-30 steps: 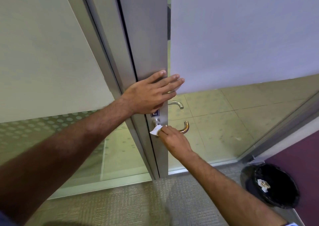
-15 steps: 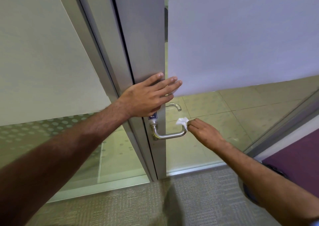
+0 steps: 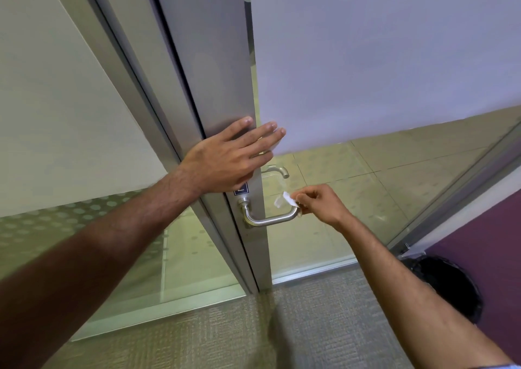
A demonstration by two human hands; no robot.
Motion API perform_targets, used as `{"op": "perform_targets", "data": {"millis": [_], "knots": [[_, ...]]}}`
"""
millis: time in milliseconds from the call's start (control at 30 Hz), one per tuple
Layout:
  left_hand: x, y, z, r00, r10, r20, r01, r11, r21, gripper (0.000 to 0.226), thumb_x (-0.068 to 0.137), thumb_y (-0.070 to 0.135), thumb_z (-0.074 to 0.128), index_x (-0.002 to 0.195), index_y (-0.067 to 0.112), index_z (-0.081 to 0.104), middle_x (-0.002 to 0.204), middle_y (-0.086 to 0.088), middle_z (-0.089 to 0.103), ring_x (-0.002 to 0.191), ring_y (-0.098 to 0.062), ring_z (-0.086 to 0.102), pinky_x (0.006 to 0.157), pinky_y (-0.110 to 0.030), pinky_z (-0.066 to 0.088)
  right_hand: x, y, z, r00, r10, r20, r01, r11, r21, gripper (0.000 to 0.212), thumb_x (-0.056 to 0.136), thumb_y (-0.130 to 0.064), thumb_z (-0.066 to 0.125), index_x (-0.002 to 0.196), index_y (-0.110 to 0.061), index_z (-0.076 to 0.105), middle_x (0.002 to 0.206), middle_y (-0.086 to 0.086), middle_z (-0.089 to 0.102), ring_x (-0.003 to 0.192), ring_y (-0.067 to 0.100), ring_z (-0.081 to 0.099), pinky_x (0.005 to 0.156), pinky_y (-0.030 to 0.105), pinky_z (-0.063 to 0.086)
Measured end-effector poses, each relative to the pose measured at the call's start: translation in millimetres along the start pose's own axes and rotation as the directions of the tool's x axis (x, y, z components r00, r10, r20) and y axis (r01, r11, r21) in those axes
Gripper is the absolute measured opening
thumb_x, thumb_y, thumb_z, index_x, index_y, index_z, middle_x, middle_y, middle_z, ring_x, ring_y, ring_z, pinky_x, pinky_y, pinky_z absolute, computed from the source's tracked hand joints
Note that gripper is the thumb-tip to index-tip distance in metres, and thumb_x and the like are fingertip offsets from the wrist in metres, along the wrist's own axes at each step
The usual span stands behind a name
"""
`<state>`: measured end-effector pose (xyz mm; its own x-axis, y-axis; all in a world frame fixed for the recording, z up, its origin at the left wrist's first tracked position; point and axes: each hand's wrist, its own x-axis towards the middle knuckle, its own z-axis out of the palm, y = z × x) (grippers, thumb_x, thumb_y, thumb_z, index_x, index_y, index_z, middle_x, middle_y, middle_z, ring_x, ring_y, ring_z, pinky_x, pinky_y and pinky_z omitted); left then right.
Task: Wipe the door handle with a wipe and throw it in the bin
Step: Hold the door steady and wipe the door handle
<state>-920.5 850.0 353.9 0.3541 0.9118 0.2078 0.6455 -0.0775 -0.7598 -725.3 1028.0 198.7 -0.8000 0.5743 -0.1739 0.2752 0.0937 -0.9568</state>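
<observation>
**A:** Why is the left hand (image 3: 225, 163) flat on the door (image 3: 203, 58), near the middle of the picture?

**B:** I think it is there to keep the door from swinging. The fingers are stretched out and spread a little. It grips nothing. It just presses on the metal edge of the door and a bit of the glass beside it.

**A:** And the right hand (image 3: 320, 205)?

**B:** It is a little right of the middle. The fingertips are pinched together on a small white wipe (image 3: 284, 200). The other fingers are curled in.

**A:** Where is the wipe?

**B:** It sticks out to the left of the fingertips, just above the far end of the door handle (image 3: 270, 219). I cannot tell if the wipe is touching the handle or only very close.

**A:** Why hold it by a corner like that?

**B:** My guess is that a small pinch lets the wipe rub around the round end of the bar.

**A:** Where will it go after?

**B:** The bin (image 3: 448, 287) is low on the right side of the picture, black, partly hidden behind the right arm. The wipe is not in it yet.
</observation>
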Motion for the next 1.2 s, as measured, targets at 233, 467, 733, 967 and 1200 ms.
{"op": "perform_targets", "data": {"millis": [233,467,733,967,1200], "knots": [[1.2,0.1,-2.5,1.0,0.003,0.006,-0.003,1.0,-0.023,0.044,0.1,0.025,0.039,0.139,0.012,0.053,0.172,-0.014,0.012,0.158,-0.031,0.013,0.126,-0.053,0.009,-6.4,24.8,7.2,0.98,0.134,0.145,-0.184,0.887,0.423,0.02,0.095,-0.009,0.06,0.108,-0.002,0.075,0.101,0.017,0.076,0.078,0.02,0.067,0.072,0.03,0.058],[0.2,0.2,-2.1,1.0,0.001,0.023,-0.001,1.0,-0.002,0.044,0.1,0.026,0.039,0.14,0.012,0.052,0.172,-0.014,0.01,0.159,-0.031,0.011,0.126,-0.053,0.008,-39.3,44.3,55.2,0.876,0.458,-0.15,-0.178,0.598,0.782,0.011,0.086,-0.012,0.074,0.093,-0.005,0.073,0.083,0.01,0.076,0.069,0.018,0.071,0.058,0.026,0.057],[2.8,1.2,-4.4,1.0,0.001,0.015,-0.001,1.0,-0.001,0.044,0.1,0.025,0.038,0.139,0.012,0.053,0.172,-0.013,0.012,0.158,-0.031,0.013,0.126,-0.052,0.009,-63.2,18.1,136.1,0.819,0.557,-0.136,-0.087,0.356,0.93,0.014,0.087,-0.003,0.071,0.101,-0.003,0.072,0.094,0.014,0.078,0.082,0.02,0.072,0.089,0.033,0.056],[2.4,0.7,-7.3,1.0,-0.004,0.022,0.004,1.0,-0.014,0.045,0.099,0.024,0.037,0.138,0.012,0.054,0.172,-0.012,0.014,0.158,-0.029,0.014,0.126,-0.051,0.006,-64.1,-4.4,169.0,0.858,0.51,-0.066,0.056,0.036,0.998,0.022,0.098,-0.004,0.057,0.116,0.004,0.064,0.109,0.016,0.074,0.096,0.021,0.071,0.098,0.034,0.05],[1.4,0.7,-4.9,1.0,-0.012,0.015,0.012,1.0,0.001,0.043,0.099,0.026,0.039,0.138,0.013,0.055,0.172,-0.012,0.015,0.158,-0.029,0.015,0.126,-0.051,0.005,-62.4,-11.3,186.6,0.952,0.306,0.031,-0.001,-0.098,0.995,0.033,0.102,0.003,0.039,0.13,0.004,0.056,0.13,0.023,0.064,0.121,0.03,0.062,0.101,0.031,0.049]]}}
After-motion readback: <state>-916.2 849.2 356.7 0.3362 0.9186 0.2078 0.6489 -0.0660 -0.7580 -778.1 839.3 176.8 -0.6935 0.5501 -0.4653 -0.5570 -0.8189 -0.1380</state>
